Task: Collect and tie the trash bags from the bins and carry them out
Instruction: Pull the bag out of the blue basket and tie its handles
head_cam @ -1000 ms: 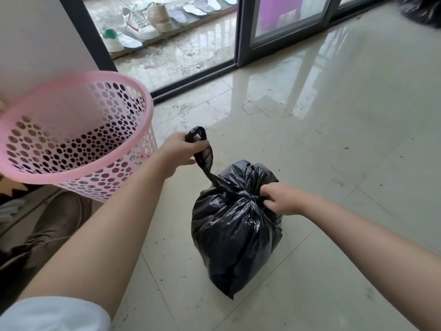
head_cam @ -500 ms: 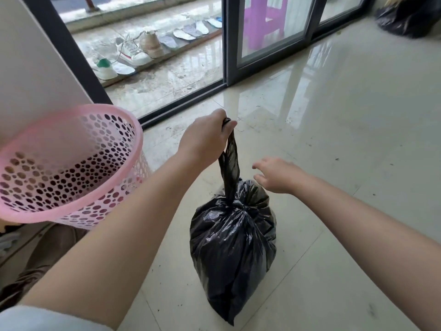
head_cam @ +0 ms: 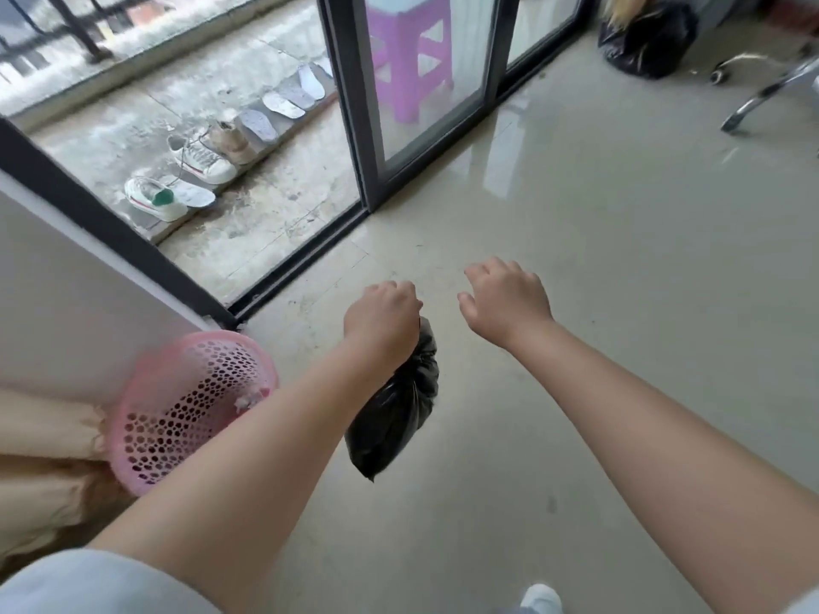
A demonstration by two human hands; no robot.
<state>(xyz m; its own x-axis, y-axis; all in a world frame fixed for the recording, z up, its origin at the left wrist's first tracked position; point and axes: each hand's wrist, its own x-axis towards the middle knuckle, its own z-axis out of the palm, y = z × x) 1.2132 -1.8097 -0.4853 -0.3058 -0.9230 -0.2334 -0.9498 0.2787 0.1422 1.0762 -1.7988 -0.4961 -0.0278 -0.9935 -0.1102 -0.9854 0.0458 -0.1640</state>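
A tied black trash bag hangs off the floor from my left hand, which is closed around its knotted neck. My right hand hovers just to the right of it, fingers loosely spread and holding nothing. The pink perforated bin stands at the lower left against the wall, with no bag in it and a scrap of white at its bottom. A second full black trash bag sits on the floor at the far upper right.
Sliding glass doors with dark frames run across the top; the left opening leads to a balcony with shoes and insoles. A purple stool stands behind the glass. Chair legs with casters are at the upper right. Glossy tiled floor stretches ahead.
My left hand has lifted the bag off the floor. My right hand stays free of it, having let go of the knot earlier. My view has risen and the bin now sits lower left.
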